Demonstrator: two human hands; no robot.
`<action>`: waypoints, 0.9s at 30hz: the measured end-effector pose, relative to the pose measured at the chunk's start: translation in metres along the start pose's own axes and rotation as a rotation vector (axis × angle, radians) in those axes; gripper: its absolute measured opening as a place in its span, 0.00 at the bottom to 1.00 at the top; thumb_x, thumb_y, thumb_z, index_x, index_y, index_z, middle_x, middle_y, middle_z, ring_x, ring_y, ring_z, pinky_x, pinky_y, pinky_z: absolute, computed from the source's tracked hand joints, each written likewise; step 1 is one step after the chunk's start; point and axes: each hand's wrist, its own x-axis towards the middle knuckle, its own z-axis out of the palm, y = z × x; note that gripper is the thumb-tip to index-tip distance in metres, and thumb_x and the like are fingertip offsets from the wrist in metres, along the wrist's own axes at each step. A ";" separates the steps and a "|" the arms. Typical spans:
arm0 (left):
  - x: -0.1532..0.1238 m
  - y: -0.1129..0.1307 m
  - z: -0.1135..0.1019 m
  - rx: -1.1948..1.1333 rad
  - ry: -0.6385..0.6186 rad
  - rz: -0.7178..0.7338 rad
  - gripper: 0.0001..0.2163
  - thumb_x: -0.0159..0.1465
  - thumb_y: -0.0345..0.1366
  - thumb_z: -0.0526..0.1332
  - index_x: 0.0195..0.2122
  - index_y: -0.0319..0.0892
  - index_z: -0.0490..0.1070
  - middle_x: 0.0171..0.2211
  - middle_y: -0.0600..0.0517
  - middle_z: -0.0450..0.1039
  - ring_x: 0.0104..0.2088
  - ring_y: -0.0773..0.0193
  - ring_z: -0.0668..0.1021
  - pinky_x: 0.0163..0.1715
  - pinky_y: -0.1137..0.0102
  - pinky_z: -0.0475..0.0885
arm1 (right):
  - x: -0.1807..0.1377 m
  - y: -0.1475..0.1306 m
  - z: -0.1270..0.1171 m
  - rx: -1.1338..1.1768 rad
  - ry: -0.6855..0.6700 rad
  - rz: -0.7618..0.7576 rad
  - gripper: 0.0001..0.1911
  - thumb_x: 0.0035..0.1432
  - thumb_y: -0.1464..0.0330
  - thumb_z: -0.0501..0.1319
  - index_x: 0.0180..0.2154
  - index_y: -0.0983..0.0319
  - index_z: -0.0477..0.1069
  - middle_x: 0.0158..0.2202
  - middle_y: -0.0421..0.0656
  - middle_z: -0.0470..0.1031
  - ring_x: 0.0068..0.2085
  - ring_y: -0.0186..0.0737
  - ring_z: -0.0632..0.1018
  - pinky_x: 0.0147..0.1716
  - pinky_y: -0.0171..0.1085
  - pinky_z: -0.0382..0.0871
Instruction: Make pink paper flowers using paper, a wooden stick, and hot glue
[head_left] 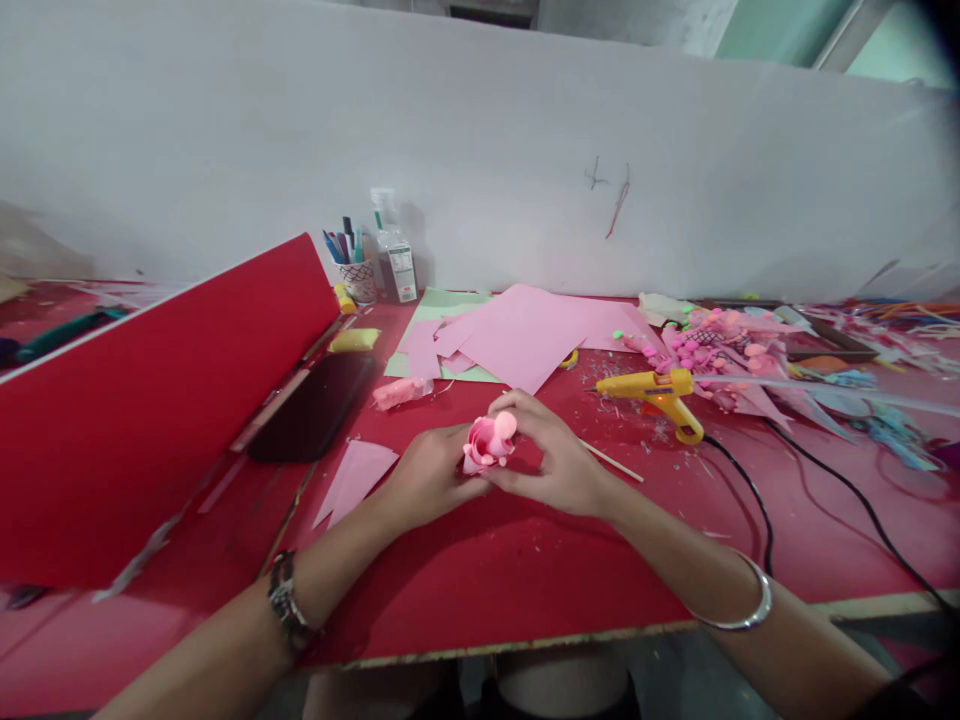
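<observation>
A small pink paper flower (480, 447), rolled in a spiral with little pink balls at its rim, is held up over the red table between both hands. My left hand (431, 478) is closed round its left side, with the thumb at the front. My right hand (561, 462) is curled about the right side, its fingertips closed on the flower near a larger pale pink ball. The flower's lower part is hidden by the hands. Just beyond my right hand lies a thin stick (613, 462). Cut pink paper pieces (352, 482) lie to the left of my left hand.
A yellow glue gun (651, 390) with a black cord (750, 490) lies right. Behind it is a pile of pink paper pieces with balls (712, 350). Pink sheets (525, 325) lie at the back. A dark phone (311, 408) and red board (187, 400) are left.
</observation>
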 end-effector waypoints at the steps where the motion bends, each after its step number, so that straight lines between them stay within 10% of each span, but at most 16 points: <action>1: 0.000 0.000 -0.001 -0.074 -0.028 0.016 0.05 0.55 0.35 0.57 0.26 0.38 0.64 0.23 0.55 0.66 0.22 0.70 0.67 0.22 0.76 0.60 | 0.000 0.000 0.000 0.029 0.004 0.011 0.08 0.48 0.70 0.59 0.33 0.60 0.62 0.37 0.41 0.62 0.40 0.36 0.67 0.41 0.38 0.63; 17: 0.006 0.001 -0.003 -0.506 -0.023 0.018 0.09 0.55 0.38 0.59 0.23 0.37 0.67 0.23 0.54 0.66 0.28 0.68 0.68 0.30 0.73 0.64 | -0.002 0.013 0.004 0.524 0.017 0.192 0.10 0.56 0.67 0.52 0.41 0.56 0.65 0.39 0.40 0.65 0.42 0.34 0.68 0.44 0.38 0.63; 27: 0.007 0.000 -0.006 -0.647 -0.008 -0.143 0.15 0.55 0.47 0.56 0.24 0.38 0.69 0.22 0.53 0.66 0.27 0.66 0.69 0.29 0.72 0.64 | -0.003 0.017 0.005 0.411 -0.016 0.126 0.13 0.55 0.64 0.53 0.44 0.56 0.64 0.41 0.42 0.64 0.42 0.35 0.68 0.44 0.40 0.63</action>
